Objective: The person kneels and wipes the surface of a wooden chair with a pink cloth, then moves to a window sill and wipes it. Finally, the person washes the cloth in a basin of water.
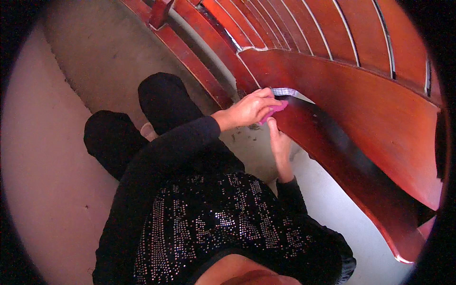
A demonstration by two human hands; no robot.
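My left hand [249,108] pinches a crumpled pink cloth [273,109] against the end of a curved, dark red varnished wooden board [331,156], part of a piece of slatted wooden furniture. Just below it, my right hand [279,142] is at the near edge of that board, its thumb up beside the cloth. The board hides the other fingers of that hand, so its grip is unclear. Close beyond the cloth, a pale plaid strip [283,92] shows at the board's end.
A broad wooden panel [342,92] runs behind the board, with red slats [302,28] beyond. Lower rails [192,60] extend to the upper left. My black-clad knees [167,99] are beside the furniture, above a grey-brown floor [96,53] with small dark debris [253,127].
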